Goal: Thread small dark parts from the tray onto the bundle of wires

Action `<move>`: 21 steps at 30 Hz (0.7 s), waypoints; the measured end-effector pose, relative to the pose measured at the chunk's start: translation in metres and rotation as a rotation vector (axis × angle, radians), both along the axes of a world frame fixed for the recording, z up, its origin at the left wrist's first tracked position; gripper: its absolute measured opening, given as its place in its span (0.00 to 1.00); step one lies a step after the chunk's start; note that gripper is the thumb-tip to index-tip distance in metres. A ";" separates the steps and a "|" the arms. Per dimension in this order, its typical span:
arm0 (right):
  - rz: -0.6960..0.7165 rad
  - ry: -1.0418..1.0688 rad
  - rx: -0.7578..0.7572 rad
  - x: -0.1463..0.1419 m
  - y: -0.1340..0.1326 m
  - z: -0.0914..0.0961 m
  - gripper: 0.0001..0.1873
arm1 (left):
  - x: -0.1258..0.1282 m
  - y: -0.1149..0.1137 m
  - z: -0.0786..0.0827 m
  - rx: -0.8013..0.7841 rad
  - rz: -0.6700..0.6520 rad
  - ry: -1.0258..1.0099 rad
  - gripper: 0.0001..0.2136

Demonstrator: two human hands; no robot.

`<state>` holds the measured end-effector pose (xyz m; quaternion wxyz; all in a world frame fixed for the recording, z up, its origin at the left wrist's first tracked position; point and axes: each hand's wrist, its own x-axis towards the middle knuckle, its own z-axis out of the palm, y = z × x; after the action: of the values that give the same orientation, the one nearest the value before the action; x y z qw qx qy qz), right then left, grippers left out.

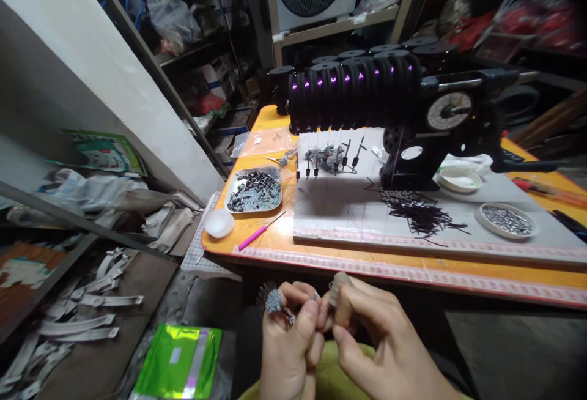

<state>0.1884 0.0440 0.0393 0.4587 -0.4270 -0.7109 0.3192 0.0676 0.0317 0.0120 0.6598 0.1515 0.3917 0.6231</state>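
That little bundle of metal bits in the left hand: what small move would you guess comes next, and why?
Probably the right hand plucks one piece from the bundle held by the left hand: its fingertips already meet beside it, below the table edge.

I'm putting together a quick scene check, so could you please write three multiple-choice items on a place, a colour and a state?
1. Where does the tray of dark parts sit?
A. the orange table's left end
B. the floor
C. a shelf

2. What colour is the thin tool's handle near the table edge?
A. blue
B. pink
C. black

3. What is the left hand doing?
A. lying flat on the table
B. pinching a bundle of small metal parts
C. hanging empty

Answers: 1 A, it rests on the orange table; 2 B, the handle is pink; 3 B, fingers close on the bundle below the table.
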 end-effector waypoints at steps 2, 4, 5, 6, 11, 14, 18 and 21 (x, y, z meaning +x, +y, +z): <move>-0.004 -0.001 0.004 0.000 0.001 0.000 0.11 | 0.001 0.000 0.000 0.007 0.013 0.007 0.12; 0.004 0.001 0.003 0.000 0.001 -0.001 0.11 | 0.002 0.000 0.000 0.024 0.042 0.029 0.12; 0.008 0.000 0.002 0.000 0.001 0.000 0.11 | 0.002 0.000 0.000 0.036 0.060 0.046 0.12; 0.008 -0.004 0.004 0.000 0.001 0.000 0.11 | 0.003 0.000 -0.001 0.050 0.076 0.070 0.12; -0.004 -0.029 -0.014 0.001 -0.001 -0.001 0.11 | 0.001 0.003 -0.017 0.210 0.124 0.290 0.09; 0.032 -0.012 -0.033 0.003 0.001 -0.002 0.10 | -0.001 0.002 -0.024 0.304 0.179 0.457 0.07; 0.025 -0.021 0.011 0.010 0.006 -0.005 0.07 | 0.001 -0.001 -0.019 0.338 0.273 0.578 0.07; 0.042 -0.018 0.037 0.014 0.009 -0.005 0.09 | 0.003 -0.002 -0.013 0.350 0.273 0.591 0.07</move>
<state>0.2025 0.0529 0.0347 0.4532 -0.4062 -0.7297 0.3117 0.0705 0.0300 -0.0010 0.3932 0.3820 0.4693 0.6922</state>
